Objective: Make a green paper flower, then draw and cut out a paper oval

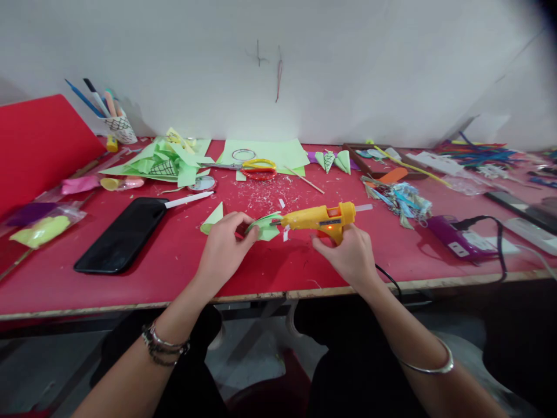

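Craft workspace, indoors. Red-topped table [278, 264] against pale wall [195, 64]. Supports: glue gun [319, 217], scissors [259, 167], green paper [270, 152], pen cup [122, 128], tassels [404, 200], paper scraps [282, 203] strewn across the surface. Whether home or studio: cannot tell.

A black phone [123, 235] lies left; a purple box [462, 238], right.

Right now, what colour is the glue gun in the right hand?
The glue gun is yellow; the head view shows it best.

Red table [278, 267] with craft clutter [163, 162].
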Tool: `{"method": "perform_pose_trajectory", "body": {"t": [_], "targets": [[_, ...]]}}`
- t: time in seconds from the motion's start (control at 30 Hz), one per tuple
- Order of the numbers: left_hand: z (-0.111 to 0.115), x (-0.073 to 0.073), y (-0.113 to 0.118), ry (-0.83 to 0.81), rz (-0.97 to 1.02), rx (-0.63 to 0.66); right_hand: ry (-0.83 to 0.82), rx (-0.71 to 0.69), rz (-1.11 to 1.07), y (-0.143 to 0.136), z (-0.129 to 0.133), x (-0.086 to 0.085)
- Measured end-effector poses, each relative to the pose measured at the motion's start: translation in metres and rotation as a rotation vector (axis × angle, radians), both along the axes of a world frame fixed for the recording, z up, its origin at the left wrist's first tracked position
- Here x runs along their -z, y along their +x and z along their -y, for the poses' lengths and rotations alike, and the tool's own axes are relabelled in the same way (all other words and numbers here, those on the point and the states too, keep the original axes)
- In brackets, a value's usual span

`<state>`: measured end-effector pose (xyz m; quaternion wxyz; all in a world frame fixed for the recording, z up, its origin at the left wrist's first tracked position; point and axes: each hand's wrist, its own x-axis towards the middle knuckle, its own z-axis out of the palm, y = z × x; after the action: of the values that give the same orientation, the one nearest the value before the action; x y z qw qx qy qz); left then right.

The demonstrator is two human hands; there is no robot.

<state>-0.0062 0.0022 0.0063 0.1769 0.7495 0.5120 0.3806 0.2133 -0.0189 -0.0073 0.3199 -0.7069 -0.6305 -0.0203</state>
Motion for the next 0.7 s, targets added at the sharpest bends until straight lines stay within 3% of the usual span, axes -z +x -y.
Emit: {"method": "perform_pose_trajectory", "body": {"t": [0.7], "targets": [[0.0005,0.0002,0.0003,0.026,-0.009,0.038,-0.064,-0.015,0.023,0.003,0.0007,-0.0008]]}}
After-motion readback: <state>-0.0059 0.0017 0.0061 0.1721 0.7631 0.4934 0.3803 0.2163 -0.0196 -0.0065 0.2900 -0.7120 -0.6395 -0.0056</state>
